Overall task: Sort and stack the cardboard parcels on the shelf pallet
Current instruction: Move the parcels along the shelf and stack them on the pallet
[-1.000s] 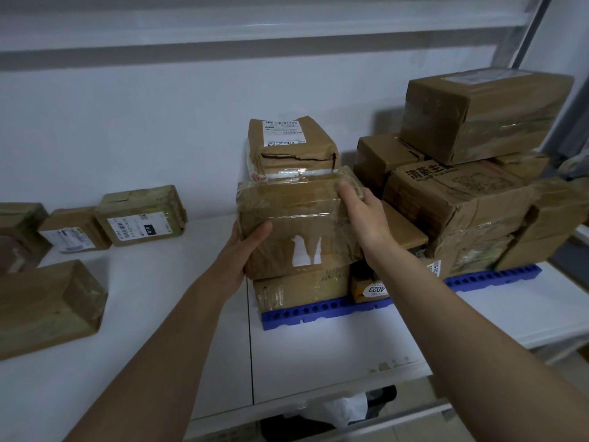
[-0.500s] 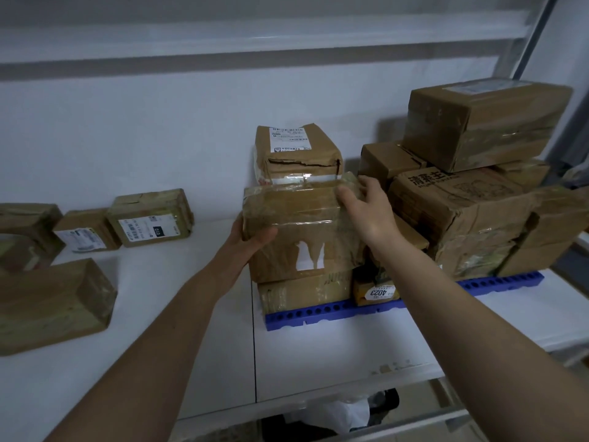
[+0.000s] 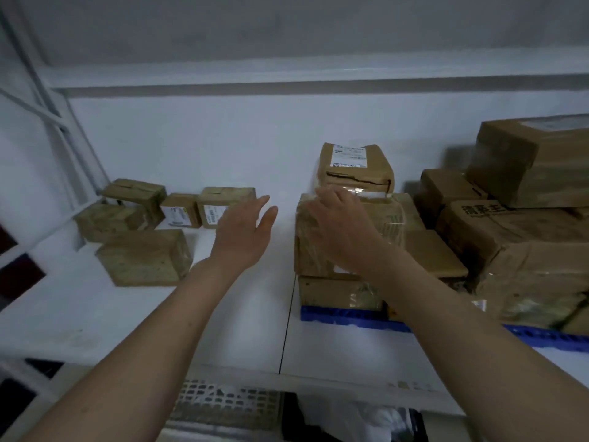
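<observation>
A taped cardboard parcel (image 3: pixel 395 218) lies on top of another box (image 3: pixel 334 291) at the left end of the blue pallet (image 3: pixel 344 317). My right hand (image 3: pixel 341 228) hovers over its front left corner with fingers loosely bent, holding nothing. My left hand (image 3: pixel 245 231) is open in the air to the left of the stack, fingers straight. A labelled parcel (image 3: pixel 355 167) stands behind the taped one. Bigger boxes (image 3: pixel 522 237) are piled on the pallet's right part.
Several loose parcels (image 3: pixel 143 256) lie on the white shelf (image 3: pixel 223 314) at the left, two with white labels (image 3: pixel 212 210). A shelf upright (image 3: pixel 63 145) stands at the far left. A white crate (image 3: pixel 223 403) shows below the shelf edge.
Both hands have let go of the taped parcel, which now rests on the stack. My left hand moved left and away. The view swung to the left.
</observation>
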`<state>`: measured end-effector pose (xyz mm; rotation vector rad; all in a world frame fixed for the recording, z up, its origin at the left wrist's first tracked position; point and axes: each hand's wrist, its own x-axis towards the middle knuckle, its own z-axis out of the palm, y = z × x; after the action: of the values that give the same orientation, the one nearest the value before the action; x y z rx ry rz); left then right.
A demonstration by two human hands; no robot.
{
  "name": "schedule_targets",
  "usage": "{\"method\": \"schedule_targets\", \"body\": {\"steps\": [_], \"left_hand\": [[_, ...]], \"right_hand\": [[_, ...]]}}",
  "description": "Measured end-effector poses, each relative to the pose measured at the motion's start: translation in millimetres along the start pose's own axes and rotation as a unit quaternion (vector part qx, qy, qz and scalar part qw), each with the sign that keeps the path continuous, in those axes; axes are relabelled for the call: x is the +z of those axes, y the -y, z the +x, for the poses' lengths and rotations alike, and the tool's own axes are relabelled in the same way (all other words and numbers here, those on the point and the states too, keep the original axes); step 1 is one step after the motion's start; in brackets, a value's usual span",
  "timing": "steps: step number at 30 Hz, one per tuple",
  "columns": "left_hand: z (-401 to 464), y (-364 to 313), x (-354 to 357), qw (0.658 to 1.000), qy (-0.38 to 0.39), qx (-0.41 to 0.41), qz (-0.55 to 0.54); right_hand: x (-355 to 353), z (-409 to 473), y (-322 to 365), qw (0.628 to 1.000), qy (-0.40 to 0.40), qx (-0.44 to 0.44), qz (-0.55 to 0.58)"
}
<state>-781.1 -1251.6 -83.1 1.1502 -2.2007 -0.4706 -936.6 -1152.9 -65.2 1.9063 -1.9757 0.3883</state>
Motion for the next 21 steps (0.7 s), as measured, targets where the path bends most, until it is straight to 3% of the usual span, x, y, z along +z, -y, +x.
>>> {"method": "schedule_targets", "body": {"steps": [3, 6, 12, 17, 21], "left_hand": [[-29.1, 13.9, -5.1, 0.993, 0.003, -0.043, 0.111], [-59.6, 28.4, -14.9, 0.985, 0.029, -0.072, 0.152], [-109.4, 47.8, -37.2, 0.970, 0.050, -0.143, 0.187], [-132.6, 67.5, -52.7, 0.964, 0.063, -0.165, 0.199], [-139.1, 91.3, -65.9, 0.966, 0.051, -0.188, 0.170]], "right_hand": [[4.7, -3.2, 20.9, 0.998, 0.027, -0.049, 0.013], [11.6, -6.9, 46.9, 0.994, 0.040, -0.074, 0.071], [37.1, -17.5, 88.7, 0.974, 0.102, -0.121, 0.162], [55.0, -19.0, 116.5, 0.962, 0.173, -0.124, 0.169], [61.9, -6.8, 141.7, 0.957, 0.185, -0.139, 0.177]]}}
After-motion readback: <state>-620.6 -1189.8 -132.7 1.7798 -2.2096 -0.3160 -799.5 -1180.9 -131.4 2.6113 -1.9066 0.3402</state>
